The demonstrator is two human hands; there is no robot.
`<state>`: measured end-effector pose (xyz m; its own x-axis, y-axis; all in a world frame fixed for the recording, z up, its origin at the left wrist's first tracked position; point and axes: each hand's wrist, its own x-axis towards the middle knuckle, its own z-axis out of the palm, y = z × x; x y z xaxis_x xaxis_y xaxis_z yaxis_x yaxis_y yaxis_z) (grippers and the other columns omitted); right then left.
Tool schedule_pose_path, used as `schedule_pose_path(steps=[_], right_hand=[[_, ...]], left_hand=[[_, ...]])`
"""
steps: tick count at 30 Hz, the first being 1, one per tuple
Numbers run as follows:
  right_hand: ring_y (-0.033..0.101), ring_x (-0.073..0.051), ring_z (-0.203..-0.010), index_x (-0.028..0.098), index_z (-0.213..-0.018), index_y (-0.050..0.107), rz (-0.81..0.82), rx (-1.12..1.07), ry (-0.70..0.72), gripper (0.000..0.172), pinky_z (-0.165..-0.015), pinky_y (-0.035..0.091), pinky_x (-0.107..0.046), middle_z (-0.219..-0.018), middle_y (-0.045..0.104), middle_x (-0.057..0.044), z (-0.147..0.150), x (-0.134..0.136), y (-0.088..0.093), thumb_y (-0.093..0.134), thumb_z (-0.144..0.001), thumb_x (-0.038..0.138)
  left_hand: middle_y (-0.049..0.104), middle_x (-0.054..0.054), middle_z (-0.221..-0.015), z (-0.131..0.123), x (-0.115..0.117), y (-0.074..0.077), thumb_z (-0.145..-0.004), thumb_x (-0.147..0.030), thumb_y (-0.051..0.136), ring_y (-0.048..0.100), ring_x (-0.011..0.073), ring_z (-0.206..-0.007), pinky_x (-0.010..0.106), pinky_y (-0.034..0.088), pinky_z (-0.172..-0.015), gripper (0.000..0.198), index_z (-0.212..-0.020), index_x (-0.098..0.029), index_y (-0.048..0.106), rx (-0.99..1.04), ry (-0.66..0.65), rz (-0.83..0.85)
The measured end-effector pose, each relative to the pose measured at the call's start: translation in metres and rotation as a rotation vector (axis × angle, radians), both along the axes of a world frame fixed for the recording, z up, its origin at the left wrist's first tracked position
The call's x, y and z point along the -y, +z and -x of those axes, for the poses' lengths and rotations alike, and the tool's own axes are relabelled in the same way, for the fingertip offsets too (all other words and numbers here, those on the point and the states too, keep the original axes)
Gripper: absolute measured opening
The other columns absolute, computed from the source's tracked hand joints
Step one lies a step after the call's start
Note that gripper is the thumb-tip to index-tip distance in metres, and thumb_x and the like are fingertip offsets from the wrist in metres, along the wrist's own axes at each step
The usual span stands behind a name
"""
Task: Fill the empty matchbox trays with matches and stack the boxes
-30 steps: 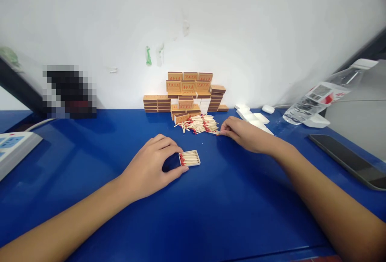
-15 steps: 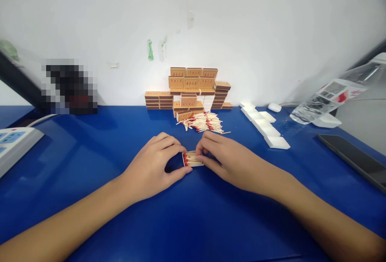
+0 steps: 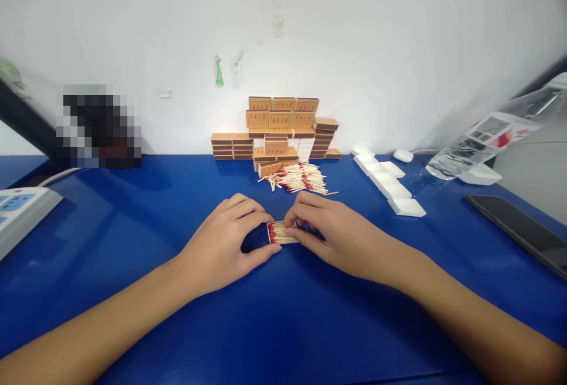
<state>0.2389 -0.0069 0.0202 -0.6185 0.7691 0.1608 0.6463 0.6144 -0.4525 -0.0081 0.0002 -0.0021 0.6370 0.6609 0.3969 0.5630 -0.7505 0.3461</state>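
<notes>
A small white matchbox tray (image 3: 284,241) lies on the blue table, filled with matches (image 3: 277,234) whose red heads point left. My left hand (image 3: 228,246) grips the tray's left end, thumb at the near edge and index finger at the far corner. Over the right part of the tray, my right hand (image 3: 325,228) is closed in a pinch, its fingertips touching the matches. What sits between those fingertips is hidden. Behind both hands spreads a loose pile of matches (image 3: 305,178) with red heads.
Stacked orange matchboxes (image 3: 280,119) stand against the wall. White empty trays (image 3: 387,183) form a row on the right, near a white earphone case (image 3: 403,155). A tilted water bottle (image 3: 476,140) and a black phone (image 3: 518,228) are farther right. A white power strip (image 3: 26,214) sits left.
My right fingertips have shifted slightly left over the matches in the tray. My left hand keeps its place, and the whole view has moved a little.
</notes>
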Motion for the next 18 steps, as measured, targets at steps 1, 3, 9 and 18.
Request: schedule_pose_path(steps=[1,3,9,18], right_hand=[[0.060,-0.016,-0.083,0.020,-0.103,0.067,-0.011,-0.011,0.001,0.013,-0.073,0.047,-0.031,-0.106,0.063,-0.004,-0.0001,0.0002,0.0004,0.055,-0.107,0.021],[0.060,-0.015,-0.080,0.020,-0.104,0.069,-0.013,-0.032,0.008,0.014,-0.072,0.046,-0.031,-0.105,0.063,-0.004,-0.0002,0.0008,0.0016,0.055,-0.107,0.021],[0.059,-0.014,-0.075,0.020,-0.106,0.075,0.012,-0.045,0.091,0.018,-0.070,0.047,-0.029,-0.096,0.061,-0.004,0.0027,0.0038,0.0037,0.056,-0.106,0.022],[0.059,-0.014,-0.076,0.020,-0.111,0.076,0.009,-0.035,0.124,0.020,-0.072,0.047,-0.030,-0.098,0.059,-0.004,0.0015,0.0035,0.0025,0.057,-0.105,0.018]], left_hand=[[0.073,0.007,-0.111,-0.0001,0.0000,0.0004,-0.093,-0.036,0.078,0.063,0.0258,-0.107,0.045,0.053,-0.094,0.026,-0.113,-0.020,0.072,-0.002,0.000,0.001],[0.073,0.007,-0.111,-0.0002,-0.0002,0.0011,-0.093,-0.036,0.078,0.063,0.0259,-0.107,0.045,0.053,-0.094,0.025,-0.112,-0.020,0.072,-0.005,0.004,0.006],[0.073,0.007,-0.110,0.0001,-0.0009,0.0007,-0.093,-0.037,0.078,0.063,0.0266,-0.107,0.045,0.053,-0.095,0.025,-0.111,-0.021,0.072,0.000,0.009,0.018],[0.073,0.007,-0.108,0.0003,-0.0008,0.0009,-0.093,-0.037,0.078,0.063,0.0272,-0.106,0.045,0.053,-0.095,0.024,-0.109,-0.021,0.073,0.002,0.005,0.028]])
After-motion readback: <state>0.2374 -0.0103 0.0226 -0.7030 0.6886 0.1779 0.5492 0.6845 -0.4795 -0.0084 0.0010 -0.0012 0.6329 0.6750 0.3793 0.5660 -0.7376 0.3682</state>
